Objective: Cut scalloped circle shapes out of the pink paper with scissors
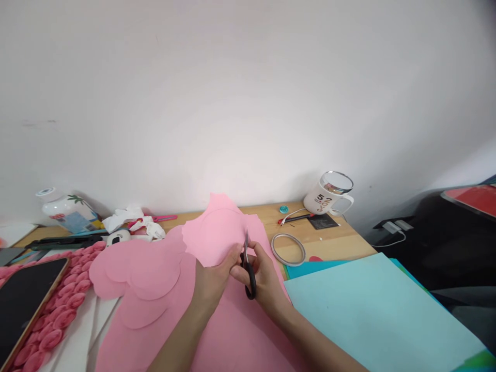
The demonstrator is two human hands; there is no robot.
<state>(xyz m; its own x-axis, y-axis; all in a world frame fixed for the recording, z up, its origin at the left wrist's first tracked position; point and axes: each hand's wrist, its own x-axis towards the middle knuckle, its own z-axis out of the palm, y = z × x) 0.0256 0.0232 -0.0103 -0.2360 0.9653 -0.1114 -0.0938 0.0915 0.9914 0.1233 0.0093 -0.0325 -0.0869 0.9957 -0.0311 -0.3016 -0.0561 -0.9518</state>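
My right hand [261, 276] is closed around black-handled scissors [250, 279], whose blades point up and away from me at the edge of a pink paper sheet [217, 235]. A curved line is faintly visible on that sheet, and its outer edge is jagged. My left hand [215, 281] pinches the sheet's near edge, close beside the scissors. Beneath both hands spreads a larger pink sheet [240, 330]. Several round pink paper cutouts [155, 268] lie overlapping to the left of my left hand.
Light blue paper [372, 315] lies at right, near a tape roll [289, 249]. A white mug [325, 199] stands against the wall, beside a red-and-black pen [296, 219]. Leftward are a tilted white bottle [70, 209], crumpled tissues [127, 219] and a phone [29, 305] on a pink knobbly mat [58, 320].
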